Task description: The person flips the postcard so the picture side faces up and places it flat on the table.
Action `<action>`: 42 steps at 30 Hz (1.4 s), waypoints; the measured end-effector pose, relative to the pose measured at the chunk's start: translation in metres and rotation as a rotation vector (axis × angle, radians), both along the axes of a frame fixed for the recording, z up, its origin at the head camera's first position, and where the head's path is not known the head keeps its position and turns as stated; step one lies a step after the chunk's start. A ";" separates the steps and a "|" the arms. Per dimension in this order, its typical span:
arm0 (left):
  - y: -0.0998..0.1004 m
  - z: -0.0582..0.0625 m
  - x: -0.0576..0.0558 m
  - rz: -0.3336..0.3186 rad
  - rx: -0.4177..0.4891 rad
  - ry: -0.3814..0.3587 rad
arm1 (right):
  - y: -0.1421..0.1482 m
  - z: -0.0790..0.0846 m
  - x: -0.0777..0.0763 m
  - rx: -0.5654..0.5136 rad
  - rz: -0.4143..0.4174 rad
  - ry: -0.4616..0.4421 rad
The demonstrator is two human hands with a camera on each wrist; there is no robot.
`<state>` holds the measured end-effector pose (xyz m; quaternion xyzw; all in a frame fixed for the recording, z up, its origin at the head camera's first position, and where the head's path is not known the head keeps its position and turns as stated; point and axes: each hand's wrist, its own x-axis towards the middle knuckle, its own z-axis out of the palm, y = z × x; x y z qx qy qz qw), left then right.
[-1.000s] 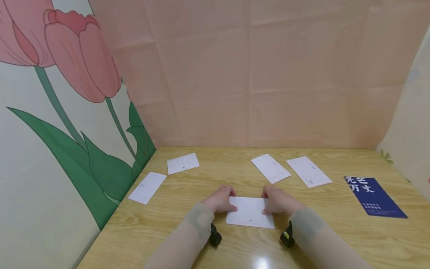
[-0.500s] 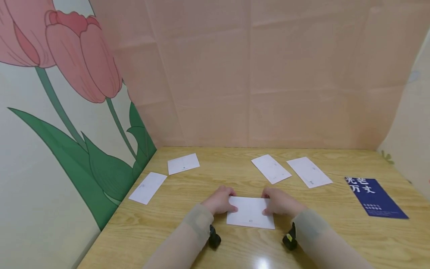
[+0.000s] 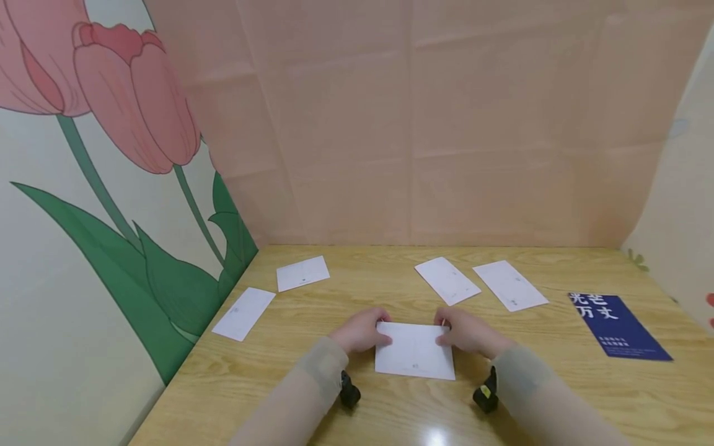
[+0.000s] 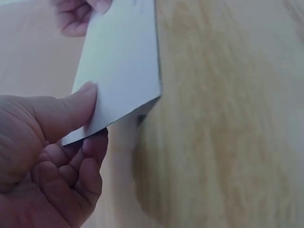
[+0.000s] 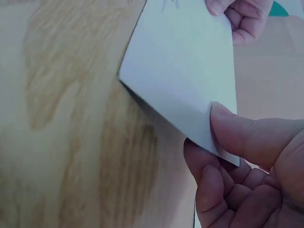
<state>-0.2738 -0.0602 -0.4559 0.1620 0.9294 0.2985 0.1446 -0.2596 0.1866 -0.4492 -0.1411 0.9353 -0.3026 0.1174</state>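
Note:
A white card point(image 3: 414, 353) with small print near its front edge is at the middle of the wooden table, its far edge raised. My left hand point(image 3: 364, 330) pinches its left far corner, thumb on top and curled fingers underneath, as the left wrist view shows of the card point(image 4: 123, 57) and hand point(image 4: 52, 152). At the opposite corner my right hand point(image 3: 467, 331) pinches it the same way; in the right wrist view the thumb of that hand point(image 5: 247, 166) presses the top face of the card point(image 5: 180, 71). The card's underside is hidden.
Two white cards, one at the far left point(image 3: 303, 273) and one by the left edge point(image 3: 243, 314), lie flat. Two more, a card point(image 3: 447, 280) and its neighbour point(image 3: 510, 285), lie back right. A dark blue card point(image 3: 620, 326) with white characters is at right. A pink cloth point(image 3: 413, 124) hangs behind.
The card's far edge has come up slightly between both hands, and the thumbs lie a little higher. The other cards have stayed in place; the head view has shifted slightly.

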 end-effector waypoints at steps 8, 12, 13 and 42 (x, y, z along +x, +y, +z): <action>-0.005 0.007 0.002 -0.006 0.093 -0.037 | 0.001 0.009 0.003 -0.004 0.000 0.000; -0.005 0.012 0.003 0.001 0.109 -0.055 | 0.004 0.010 0.004 -0.023 -0.002 -0.008; -0.005 0.012 0.004 0.005 0.114 -0.058 | 0.005 0.011 0.004 -0.030 -0.001 -0.007; -0.002 0.020 0.004 0.077 0.244 0.086 | 0.014 0.028 0.006 -0.078 -0.027 0.153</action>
